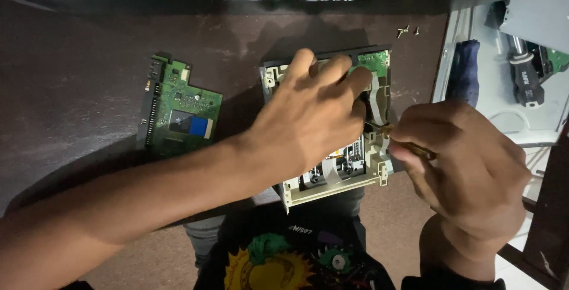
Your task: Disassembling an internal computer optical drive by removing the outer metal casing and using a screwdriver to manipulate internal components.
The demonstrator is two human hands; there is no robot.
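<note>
circuit board (178, 107) left of drive chassis (338, 165) | screws (408, 30) behind | both on table (71, 59)

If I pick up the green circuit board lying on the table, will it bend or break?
The green circuit board looks flat and thin, so probably stiff and light. Its exposed chips and edge connector suggest it is fragile. Lying flat on the table, it should not roll.

Bare forearms, no sleeves showing; a black shirt (296, 260) bears a colourful cartoon print.
</note>
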